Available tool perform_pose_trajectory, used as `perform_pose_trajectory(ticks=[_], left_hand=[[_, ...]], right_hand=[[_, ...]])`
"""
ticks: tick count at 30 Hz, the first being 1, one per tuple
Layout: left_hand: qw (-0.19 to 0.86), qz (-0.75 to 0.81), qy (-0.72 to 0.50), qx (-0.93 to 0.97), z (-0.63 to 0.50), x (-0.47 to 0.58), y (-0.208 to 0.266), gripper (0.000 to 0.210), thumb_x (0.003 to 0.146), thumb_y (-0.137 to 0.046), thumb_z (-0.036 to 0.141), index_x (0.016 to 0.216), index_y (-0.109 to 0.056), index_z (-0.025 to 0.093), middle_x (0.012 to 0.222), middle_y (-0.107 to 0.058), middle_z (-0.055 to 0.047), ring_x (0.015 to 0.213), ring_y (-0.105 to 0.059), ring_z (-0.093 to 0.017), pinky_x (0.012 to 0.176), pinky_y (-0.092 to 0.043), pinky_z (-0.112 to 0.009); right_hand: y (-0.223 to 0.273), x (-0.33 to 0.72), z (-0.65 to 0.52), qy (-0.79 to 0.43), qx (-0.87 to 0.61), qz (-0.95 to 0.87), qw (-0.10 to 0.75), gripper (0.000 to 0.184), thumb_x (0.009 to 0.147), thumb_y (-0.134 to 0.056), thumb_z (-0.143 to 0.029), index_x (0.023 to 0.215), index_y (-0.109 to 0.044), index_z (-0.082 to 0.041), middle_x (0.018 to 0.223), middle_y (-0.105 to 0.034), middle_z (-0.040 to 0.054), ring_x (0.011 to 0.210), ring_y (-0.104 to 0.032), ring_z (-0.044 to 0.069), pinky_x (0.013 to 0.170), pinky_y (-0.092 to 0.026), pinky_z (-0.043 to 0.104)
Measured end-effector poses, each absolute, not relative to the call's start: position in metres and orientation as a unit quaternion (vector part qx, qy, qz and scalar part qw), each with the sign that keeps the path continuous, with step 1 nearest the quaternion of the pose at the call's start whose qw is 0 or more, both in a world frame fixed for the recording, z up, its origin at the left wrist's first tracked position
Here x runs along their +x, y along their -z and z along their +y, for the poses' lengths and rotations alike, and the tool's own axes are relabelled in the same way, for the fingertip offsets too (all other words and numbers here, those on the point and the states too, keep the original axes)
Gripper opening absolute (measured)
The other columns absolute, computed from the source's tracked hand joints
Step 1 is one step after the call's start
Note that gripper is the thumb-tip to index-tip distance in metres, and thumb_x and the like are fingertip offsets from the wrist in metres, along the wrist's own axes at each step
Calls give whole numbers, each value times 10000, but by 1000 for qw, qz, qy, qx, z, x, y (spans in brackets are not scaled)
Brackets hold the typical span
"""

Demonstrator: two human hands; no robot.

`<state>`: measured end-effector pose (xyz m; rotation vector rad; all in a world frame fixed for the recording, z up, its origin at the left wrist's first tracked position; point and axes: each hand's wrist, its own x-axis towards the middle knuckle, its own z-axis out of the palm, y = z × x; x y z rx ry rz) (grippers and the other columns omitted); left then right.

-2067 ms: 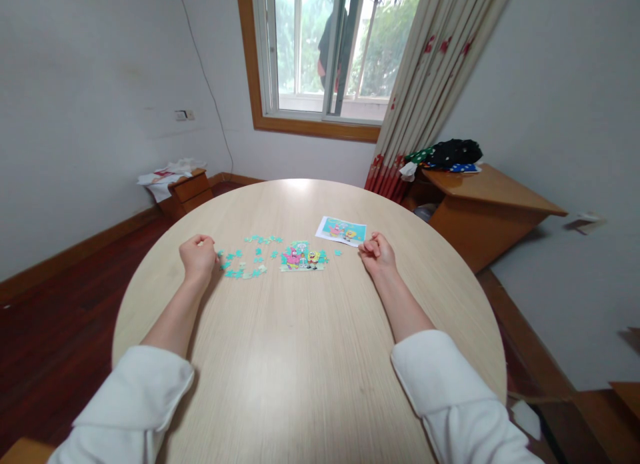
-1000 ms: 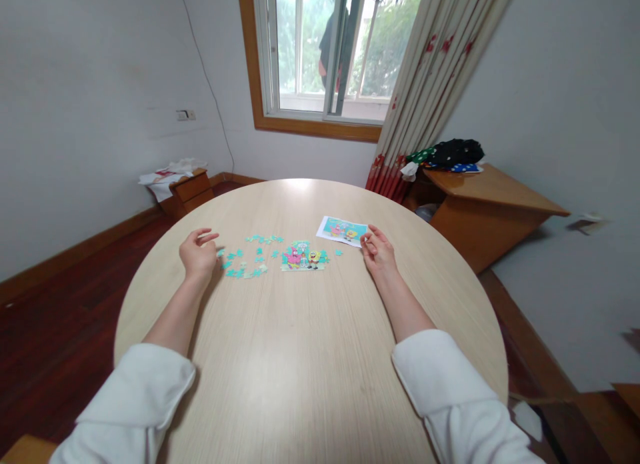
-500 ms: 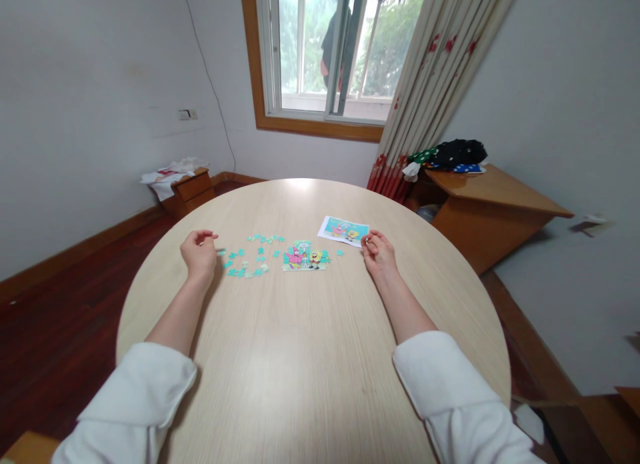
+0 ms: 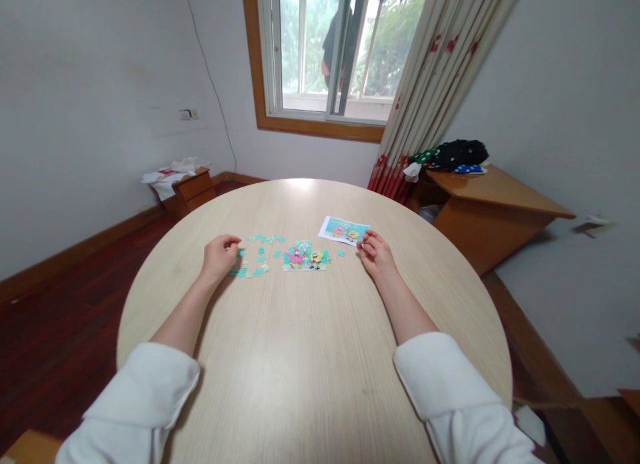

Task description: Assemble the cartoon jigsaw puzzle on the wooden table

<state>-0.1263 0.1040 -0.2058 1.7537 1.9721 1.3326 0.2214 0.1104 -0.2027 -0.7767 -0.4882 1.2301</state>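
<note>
My left hand (image 4: 221, 257) hovers over the left side of the loose teal puzzle pieces (image 4: 257, 272), covering some of them. Its thumb and fingers are drawn together; whatever is between them, if anything, is hidden. A partly joined jigsaw puzzle (image 4: 305, 257) with pink and yellow cartoon figures lies flat in the middle. To its right is a single puzzle piece (image 4: 341, 253). My right hand (image 4: 376, 254) is beside the near right corner of a printed picture sheet (image 4: 345, 231), fingers curled in towards the thumb. I cannot make out anything in that grip.
All of this lies on a round wooden table (image 4: 300, 357). Beyond it are a window (image 4: 330, 57), a long curtain (image 4: 440, 64) and, outside, a person (image 4: 331, 47). A wooden desk (image 4: 500, 197) with clothes (image 4: 457, 156) stands right; a small cabinet (image 4: 195, 187) stands left.
My left hand has moved right, over the loose pieces, and its fingers have come closer together. My right hand has shifted only slightly. The joined puzzle and the sheet stay put.
</note>
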Motion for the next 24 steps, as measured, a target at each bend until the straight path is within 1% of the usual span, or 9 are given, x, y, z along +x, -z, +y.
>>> perform_pose_trajectory(ticks=[7, 9, 11, 13, 15, 17, 20, 24], left_hand=[[114, 661, -406, 621, 104, -125, 209, 170, 674, -525, 229, 748, -668, 175, 771, -702, -53, 732, -636, -186, 740, -489, -274], [107, 657, -395, 634, 104, -124, 211, 206, 703, -493, 226, 776, -678, 172, 835, -712, -71, 796, -646, -197, 787, -487, -285], [96, 634, -377, 669, 105, -122, 212, 262, 736, -457, 224, 838, -690, 163, 945, -710, -95, 912, -641, -209, 866, -467, -307], [87, 594, -334, 727, 103, -118, 213, 317, 774, -432, 243, 942, -689, 161, 1087, -676, -113, 1056, -596, -222, 961, -411, -355], [76, 563, -269, 778, 100, -113, 214, 372, 818, -400, 278, 1070, -654, 174, 1231, -604, -118, 1189, -510, -238, 1038, -318, -440], [70, 557, -205, 802, 96, -108, 213, 414, 857, -350, 299, 1169, -599, 191, 1328, -527, -115, 1269, -427, -252, 1064, -222, -531], [74, 555, -139, 817, 90, -101, 211, 421, 863, -353, 317, 1207, -567, 201, 1373, -479, -113, 1302, -380, -266, 1062, -147, -594], [72, 555, -124, 820, 88, -99, 209, 401, 812, -428, 290, 1164, -591, 192, 1352, -500, -126, 1286, -399, -280, 1057, -111, -621]], right_hand=[[206, 223, 112, -561, -350, -238, 711, 211, 589, -556, 22, 684, -552, -167, 540, -568, -92, 292, -236, -44, 541, -494, 128], [206, 222, 112, -563, -351, -239, 709, 214, 589, -544, 21, 683, -553, -171, 541, -568, -94, 292, -232, -40, 537, -495, 133], [205, 221, 111, -567, -354, -239, 705, 218, 589, -524, 19, 683, -554, -175, 539, -569, -95, 292, -229, -36, 531, -494, 136], [204, 220, 110, -571, -358, -241, 699, 214, 591, -515, 13, 683, -551, -176, 537, -567, -98, 293, -226, -35, 533, -490, 135], [203, 219, 109, -573, -360, -244, 695, 208, 594, -516, 11, 684, -550, -173, 536, -567, -97, 294, -225, -38, 544, -486, 131], [203, 218, 108, -574, -359, -245, 694, 207, 599, -512, 16, 686, -553, -168, 536, -574, -92, 293, -226, -39, 550, -484, 127], [203, 217, 108, -576, -356, -245, 694, 214, 606, -504, 27, 687, -561, -163, 533, -580, -85, 290, -228, -38, 547, -485, 122], [204, 218, 108, -577, -357, -248, 691, 218, 610, -514, 29, 688, -559, -169, 537, -581, -89, 288, -235, -35, 533, -492, 125]])
